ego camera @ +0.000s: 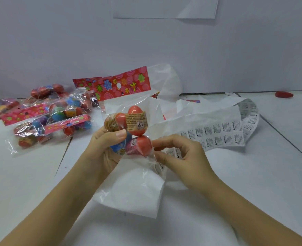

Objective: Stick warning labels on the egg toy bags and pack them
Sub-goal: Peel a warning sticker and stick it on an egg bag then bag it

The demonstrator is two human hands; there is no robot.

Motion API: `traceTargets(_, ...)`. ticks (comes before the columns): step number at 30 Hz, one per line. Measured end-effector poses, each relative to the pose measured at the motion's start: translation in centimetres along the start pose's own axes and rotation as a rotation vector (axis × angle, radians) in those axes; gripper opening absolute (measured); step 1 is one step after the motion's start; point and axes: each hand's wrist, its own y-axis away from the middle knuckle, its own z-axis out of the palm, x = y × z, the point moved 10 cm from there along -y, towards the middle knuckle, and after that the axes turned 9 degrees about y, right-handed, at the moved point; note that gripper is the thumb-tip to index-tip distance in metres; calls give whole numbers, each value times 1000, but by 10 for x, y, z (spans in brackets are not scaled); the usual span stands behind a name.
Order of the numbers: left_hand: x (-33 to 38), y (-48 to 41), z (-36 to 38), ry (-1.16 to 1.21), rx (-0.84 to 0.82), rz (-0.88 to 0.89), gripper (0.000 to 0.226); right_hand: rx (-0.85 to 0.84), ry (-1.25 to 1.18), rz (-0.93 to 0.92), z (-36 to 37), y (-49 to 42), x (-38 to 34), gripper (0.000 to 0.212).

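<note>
In the middle of the view I hold up a clear egg toy bag [129, 125] with a red flowered header card at its top and several red, blue and yellow eggs inside. My left hand [106, 148] grips the bag from the left, thumb on an egg. My right hand [178, 157] pinches the bag's right edge with fingers and thumb; whether a label is between them I cannot tell. A long strip of warning labels [217, 134] lies just right of the bag, curling up at the back.
A pile of several more egg toy bags [45, 118] lies at the back left. A white plastic bag [134, 190] lies under my hands and another stands crumpled behind. A small red object [283, 94] rests far right by the wall.
</note>
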Motion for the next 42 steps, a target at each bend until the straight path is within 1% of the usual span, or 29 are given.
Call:
traceTargets(3,1,-1,0,19,-15,33,60,30,-40,-7,-1,0,-1,23)
traceTargets(6,-1,0,1,51,-13,-1,60,44,-69,0,-2,0,1,28)
traceTargets(9,-4,-1,-1,65,-2,-11,62,44,-99,-5,-1,-1,2,22)
traceTargets(14,-4,0,3,76,-38,-25,55,51,-160,-10,-2,-3,4,18)
traceTargets(17,-4,-1,4,77,-44,-16,45,53,-149,-11,-2,-3,3,16)
traceTargets(20,-4,-3,1,82,-32,-15,59,62,-135,-20,-4,-2,1,14)
traceTargets(22,-3,-3,-1,80,-29,-12,60,56,-130,-38,-4,-1,-2,12)
traceTargets(25,-1,-2,-4,72,-33,-2,48,51,-39,-79,-5,1,-8,14)
traceTargets(26,-1,-3,-6,79,-28,-2,40,54,3,-101,-7,2,-11,15)
traceTargets(27,-1,-3,-10,93,-10,-4,27,69,39,-134,-9,3,-15,14)
traceTargets(28,-1,-4,-15,102,23,-10,22,97,59,-183,-13,5,-21,13)
traceTargets(30,-3,-5,-25,105,71,-31,31,182,-3,-315,-23,11,-34,12)
traceTargets(31,-4,-6,-26,89,78,-36,36,214,-71,-375,-27,14,-38,18)
traceTargets(32,-4,-6,-25,69,78,-40,45,217,-130,-415,-28,16,-40,26)
traceTargets(34,-5,-7,-25,30,80,-58,63,146,-162,-439,-20,17,-39,42)
traceTargets(36,-5,-9,-28,5,114,-49,80,22,-87,-365,-3,14,-32,54)
traceTargets(37,-5,-11,-31,4,128,-34,73,-41,-35,-289,6,11,-23,56)
traceTargets(40,3,-12,-41,31,239,47,39,-191,193,-74,23,6,7,62)
traceTargets(42,6,-12,-45,59,290,84,34,-199,357,-7,18,2,18,65)
